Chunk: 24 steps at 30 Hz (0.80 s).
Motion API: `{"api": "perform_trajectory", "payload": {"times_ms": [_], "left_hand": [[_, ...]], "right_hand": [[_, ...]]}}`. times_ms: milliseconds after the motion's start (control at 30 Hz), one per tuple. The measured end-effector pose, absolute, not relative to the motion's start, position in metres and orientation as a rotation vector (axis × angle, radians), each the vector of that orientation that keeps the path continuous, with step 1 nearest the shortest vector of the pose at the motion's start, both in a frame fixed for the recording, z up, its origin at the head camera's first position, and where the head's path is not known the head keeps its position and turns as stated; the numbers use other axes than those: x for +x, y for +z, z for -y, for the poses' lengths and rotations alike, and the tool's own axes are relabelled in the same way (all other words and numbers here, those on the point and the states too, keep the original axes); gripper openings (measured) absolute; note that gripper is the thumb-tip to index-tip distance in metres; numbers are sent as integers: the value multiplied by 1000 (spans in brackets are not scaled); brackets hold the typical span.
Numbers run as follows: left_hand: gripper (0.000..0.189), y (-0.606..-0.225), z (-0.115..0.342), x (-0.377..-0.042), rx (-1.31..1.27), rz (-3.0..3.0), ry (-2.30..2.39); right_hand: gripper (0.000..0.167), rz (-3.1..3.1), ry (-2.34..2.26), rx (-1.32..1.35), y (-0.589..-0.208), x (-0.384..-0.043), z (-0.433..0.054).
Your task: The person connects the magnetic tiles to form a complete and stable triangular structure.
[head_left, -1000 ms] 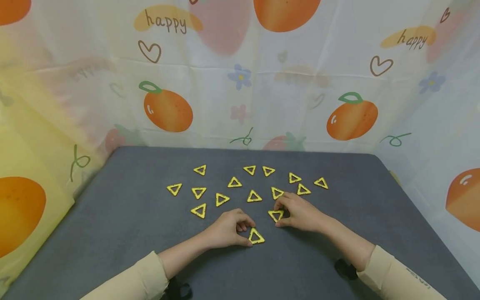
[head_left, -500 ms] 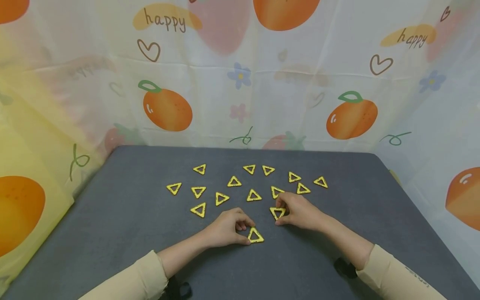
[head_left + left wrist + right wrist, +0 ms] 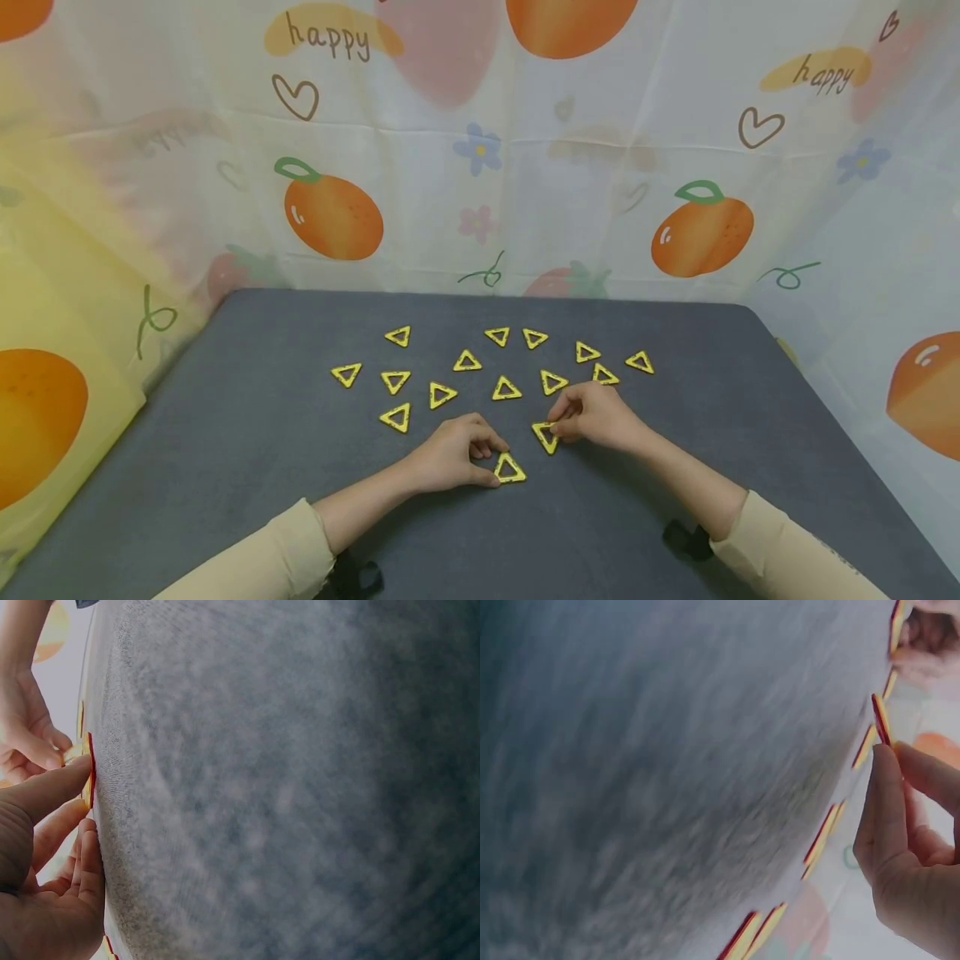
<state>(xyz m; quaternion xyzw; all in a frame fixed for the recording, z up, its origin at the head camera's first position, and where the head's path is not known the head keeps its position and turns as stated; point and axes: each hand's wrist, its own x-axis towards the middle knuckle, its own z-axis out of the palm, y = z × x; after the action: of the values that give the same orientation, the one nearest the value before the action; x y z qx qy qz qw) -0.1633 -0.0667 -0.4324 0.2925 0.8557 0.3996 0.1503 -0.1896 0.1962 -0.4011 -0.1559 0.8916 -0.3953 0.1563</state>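
Note:
Near the middle of the table, my left hand (image 3: 453, 456) holds a yellow triangle frame (image 3: 509, 469) by its left side, thumb at the lower corner and index finger at the top. In the left wrist view this triangle (image 3: 91, 772) appears edge-on with a red underside. My right hand (image 3: 600, 414) pinches a second yellow triangle frame (image 3: 539, 430) by its right corner, one tip directed toward me. The right wrist view shows that triangle (image 3: 880, 716) between thumb and index finger, seemingly raised off the table. A small gap separates the two triangles.
Several more yellow triangles lie scattered beyond the hands, among them one (image 3: 506, 389) straight ahead and one (image 3: 553, 382) close to my right fingers. The dark grey table (image 3: 262, 467) ends at a fruit-printed curtain (image 3: 480, 217).
My right hand has shifted its hold from the triangle's upper and lower points to its right corner. That triangle has turned and moved slightly left and nearer. My left hand stays put.

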Motion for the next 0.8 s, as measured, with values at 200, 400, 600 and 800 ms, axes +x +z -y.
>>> {"api": "perform_trajectory", "payload": {"times_ms": [200,400,600,800], "left_hand": [[34,-433,67,-163,848,-2472,1137],[35,-433,66,-162,881,-2494,1131],[35,-434,65,-162,877,-2499,1117],[36,-433,66,-162,877,-2501,1122]], "right_hand": [[7,-2482,-1170,-410,-397,-180,-183],[5,-2481,-1151,-396,-397,-175,-171],[6,-2489,-1144,-420,-400,-174,-167],[7,-2486,-1170,-440,-404,-172,-164]]}}
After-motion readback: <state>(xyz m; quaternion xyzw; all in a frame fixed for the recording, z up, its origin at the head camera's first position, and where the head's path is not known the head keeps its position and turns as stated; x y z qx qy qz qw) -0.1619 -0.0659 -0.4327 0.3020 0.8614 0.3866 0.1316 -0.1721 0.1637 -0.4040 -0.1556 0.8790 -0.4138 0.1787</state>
